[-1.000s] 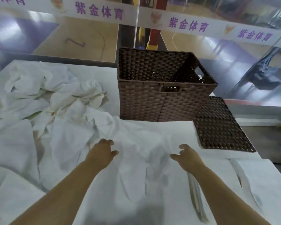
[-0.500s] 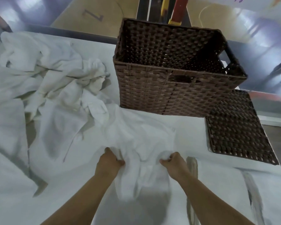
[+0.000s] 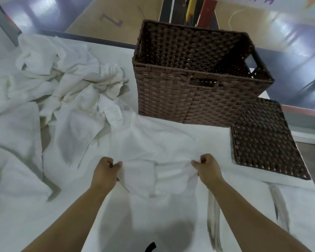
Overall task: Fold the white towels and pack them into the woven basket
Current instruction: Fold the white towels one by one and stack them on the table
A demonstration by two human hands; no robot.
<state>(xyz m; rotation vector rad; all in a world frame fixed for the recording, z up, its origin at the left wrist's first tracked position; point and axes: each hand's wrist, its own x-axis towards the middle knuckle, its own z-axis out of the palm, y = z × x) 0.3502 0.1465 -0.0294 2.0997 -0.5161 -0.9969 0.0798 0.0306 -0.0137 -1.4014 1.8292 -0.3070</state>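
Left grip (image 3: 105, 170), right grip (image 3: 206, 167) pinching, forearms extended forward.

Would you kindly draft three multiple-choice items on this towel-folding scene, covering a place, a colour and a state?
1. Where does the flat woven lid lie?
A. Right of the basket
B. Inside the basket
C. On the towel pile

2. What colour is the woven basket?
A. White
B. Brown
C. Blue

3. What are the hands doing?
A. Resting flat
B. Lifting the basket
C. Pinching a towel

Key: 1 A, it lies on the table at the basket's right; 2 B, its weave is dark brown; 3 C, the left hand and right hand each pinch the white towel.
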